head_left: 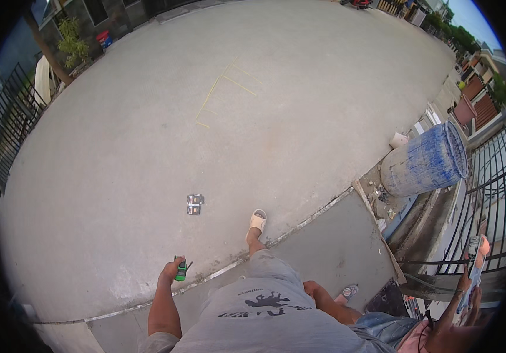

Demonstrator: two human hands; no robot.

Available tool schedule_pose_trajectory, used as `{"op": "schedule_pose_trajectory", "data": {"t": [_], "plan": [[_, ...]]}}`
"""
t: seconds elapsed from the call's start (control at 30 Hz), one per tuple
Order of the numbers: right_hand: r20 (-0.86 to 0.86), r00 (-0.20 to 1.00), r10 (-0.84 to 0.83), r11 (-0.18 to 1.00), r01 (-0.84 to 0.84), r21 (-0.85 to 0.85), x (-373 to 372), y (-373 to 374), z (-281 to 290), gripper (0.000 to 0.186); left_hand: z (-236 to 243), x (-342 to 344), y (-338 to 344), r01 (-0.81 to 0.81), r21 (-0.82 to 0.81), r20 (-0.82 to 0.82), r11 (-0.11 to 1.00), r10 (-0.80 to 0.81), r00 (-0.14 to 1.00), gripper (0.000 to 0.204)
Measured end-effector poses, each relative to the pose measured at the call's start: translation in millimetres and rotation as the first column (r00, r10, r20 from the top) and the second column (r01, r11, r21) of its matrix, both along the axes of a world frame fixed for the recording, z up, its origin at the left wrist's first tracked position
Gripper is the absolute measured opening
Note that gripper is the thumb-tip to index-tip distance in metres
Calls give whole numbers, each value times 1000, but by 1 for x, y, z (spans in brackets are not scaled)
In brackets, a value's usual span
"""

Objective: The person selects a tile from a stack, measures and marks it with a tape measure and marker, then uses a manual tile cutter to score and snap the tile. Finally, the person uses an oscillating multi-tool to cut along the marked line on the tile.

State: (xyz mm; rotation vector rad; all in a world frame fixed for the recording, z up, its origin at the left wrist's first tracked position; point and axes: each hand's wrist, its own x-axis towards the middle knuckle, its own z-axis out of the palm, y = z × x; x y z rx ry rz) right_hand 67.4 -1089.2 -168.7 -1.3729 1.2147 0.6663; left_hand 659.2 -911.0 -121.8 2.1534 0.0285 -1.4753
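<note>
At the lower left, my left hand [171, 269] is closed around a green and black handheld device [181, 270]. A thin dark piece sticks out from its side; the device is too small to tell its exact kind. My right hand [310, 287] rests low beside my grey shirt [259, 317], its fingers too hidden to read. One of my feet, in a cream sandal [257, 220], stands on the concrete just past a pale edge line. Ahead of the left hand, a small flattened printed box [194, 204] lies on the ground.
Yellow lines [211, 97] mark the pavement ahead. A paint-smeared blue barrel [423, 162] stands at the right among rubble, near a metal fence [494, 194]. At the lower right, another person's hands [465, 288] hold a long, light-coloured object [475, 270]. A black fence [11, 112] borders the left.
</note>
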Motion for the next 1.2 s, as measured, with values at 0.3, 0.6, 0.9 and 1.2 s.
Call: {"op": "schedule_pose_trajectory", "data": {"t": [0.3, 0.6, 0.9, 1.2], "plan": [[209, 487, -848, 481, 873, -83, 81, -366, 66, 11, -48, 21, -199, -98, -87, -333, 991, 64, 941, 34], [219, 192, -957, 173, 979, -103, 78, -589, 64, 20, -52, 63, -575, 226, -36, -376, 973, -223, 900, 32], [-182, -94, -979, -103, 994, 42, 82, -641, 45, 21, 23, 87, -1084, 627, -50, -77, 777, -629, 774, 36], [-214, -196, -957, -208, 977, 36, -5, -870, -3, 20, 3, -55, -1417, 625, -218, -118, 749, -656, 745, 38]]}}
